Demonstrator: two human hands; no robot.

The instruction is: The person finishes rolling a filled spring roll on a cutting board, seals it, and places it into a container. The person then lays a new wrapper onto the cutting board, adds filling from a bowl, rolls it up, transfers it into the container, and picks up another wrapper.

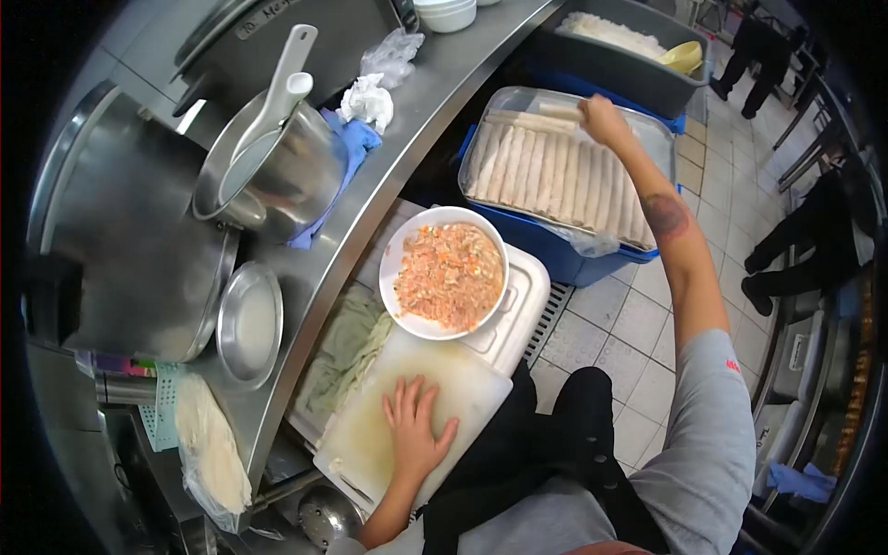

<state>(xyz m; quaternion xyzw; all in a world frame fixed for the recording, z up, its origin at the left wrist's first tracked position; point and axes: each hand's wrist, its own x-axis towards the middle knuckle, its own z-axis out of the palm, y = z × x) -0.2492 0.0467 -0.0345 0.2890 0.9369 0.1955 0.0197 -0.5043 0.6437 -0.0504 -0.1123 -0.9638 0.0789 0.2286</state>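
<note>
Head view: your left hand [418,437] lies with fingers spread on the cutting board [474,375]; your right hand [605,122] pinches a roll [559,111] near the far edge of the tray [655,139]; tiled floor [638,324] gives room alongside.

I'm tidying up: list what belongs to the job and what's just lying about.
Likely in use:
cutting board under left hand
tray of pale rolls at right hand
bowl of orange mix

Likely lying about on the counter:
crumpled paper
blue cloth
clear bag

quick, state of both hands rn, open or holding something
Left hand: open, palm down on the cutting board.
Right hand: fingers at a pale roll in the tray; grip cannot be told.
</note>
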